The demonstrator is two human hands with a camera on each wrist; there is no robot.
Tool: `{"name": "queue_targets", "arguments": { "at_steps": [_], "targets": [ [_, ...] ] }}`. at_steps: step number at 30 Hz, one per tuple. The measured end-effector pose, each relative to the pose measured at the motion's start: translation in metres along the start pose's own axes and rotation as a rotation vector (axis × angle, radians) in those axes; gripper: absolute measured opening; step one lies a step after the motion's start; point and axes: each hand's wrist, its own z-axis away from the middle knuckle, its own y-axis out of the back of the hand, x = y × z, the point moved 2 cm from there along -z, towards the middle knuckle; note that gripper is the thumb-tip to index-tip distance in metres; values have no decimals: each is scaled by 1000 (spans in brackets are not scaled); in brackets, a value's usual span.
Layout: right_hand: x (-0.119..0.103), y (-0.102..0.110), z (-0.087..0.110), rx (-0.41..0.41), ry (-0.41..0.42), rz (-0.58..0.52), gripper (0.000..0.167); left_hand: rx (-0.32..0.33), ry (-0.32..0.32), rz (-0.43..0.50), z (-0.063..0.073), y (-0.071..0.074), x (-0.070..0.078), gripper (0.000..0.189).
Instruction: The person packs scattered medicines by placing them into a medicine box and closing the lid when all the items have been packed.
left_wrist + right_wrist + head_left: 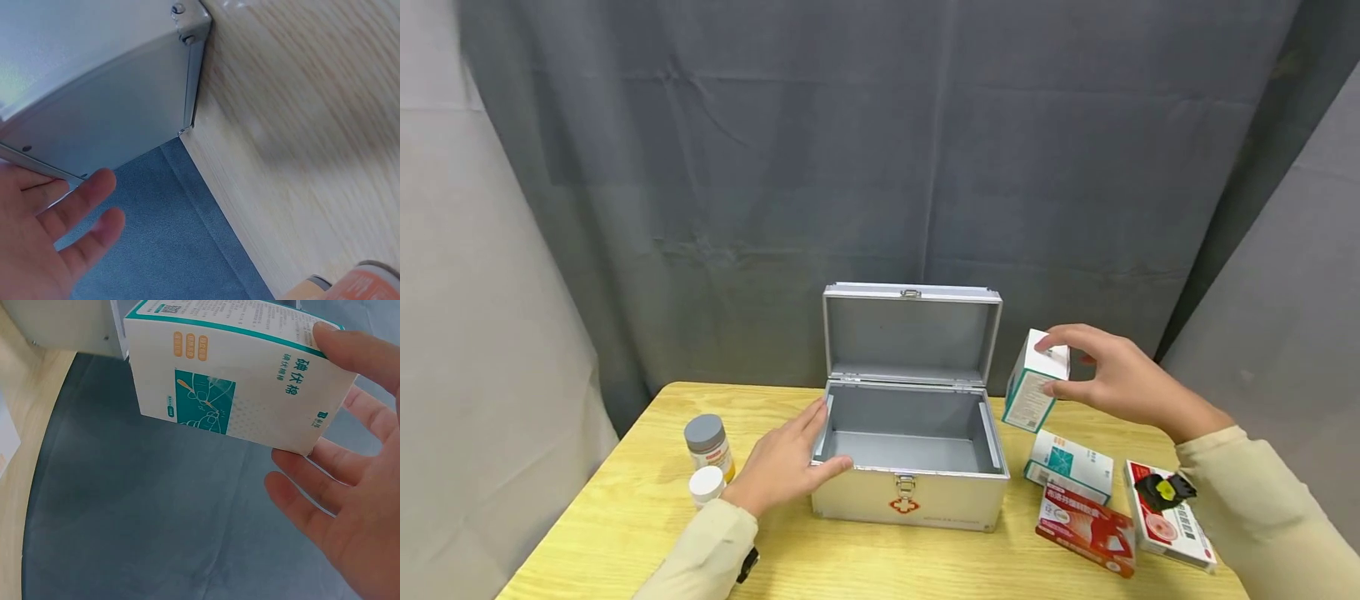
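Note:
In the head view, a silver first-aid case (850,500) with a red cross stands on the table, its lid (913,337) raised and its inside bare. My left hand (786,458) rests with extended fingers on the case's left rim; the left wrist view shows its fingers (87,197) by the case's side. Right of the case, my right hand (1108,375) holds a white and teal box of iodine cotton swabs (1028,404) above the table, pinched between thumb and fingers. A swab drawing marks that box in the right wrist view, where the lower fingers (300,500) spread below it.
Below the held box lie another white and teal box (1075,465), a red medicine box (1086,529) and a white and red box (1172,517). Left of the case stand a grey-capped bottle (706,437) and a white-capped bottle (706,483). A grey curtain (737,192) hangs behind the table.

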Motion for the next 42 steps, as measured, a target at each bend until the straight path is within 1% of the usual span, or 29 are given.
{"name": "queue_targets", "arguments": {
  "at_steps": [4, 11, 15, 22, 25, 28, 33, 35, 38, 42],
  "targets": [
    [-7, -1, -2, 6, 19, 0, 46, -12, -2, 6, -1, -1, 2, 95],
    [-16, -1, -5, 12, 44, 2, 45, -7, 7, -14, -8, -1, 3, 95],
    [-22, -1, -9, 10, 52, 6, 46, -13, 8, -7, -8, 0, 4, 95],
    [-31, -3, -12, 4, 109, 39, 44, -20, 23, 14, -7, 0, 7, 96],
    [-34, -4, -12, 0, 114, 40, 44, -21, 20, 13, -7, 0, 7, 96],
    [-37, -5, -13, -10, 105, 39, 48, -26, 16, 10, -8, 0, 8, 96],
    [-42, -7, -16, -48, 55, 27, 67, -28, 14, 21, -9, 0, 9, 96],
    [-45, -7, -16, -62, 38, 24, 70, -29, 18, 29, -9, 1, 9, 96],
    [-47, -8, -17, -70, 35, 25, 67, -31, 24, 34, -8, 2, 10, 96],
    [-50, -9, -18, -68, 39, 23, 56, -36, 32, 40, -7, 4, 10, 96]
  ]
}}
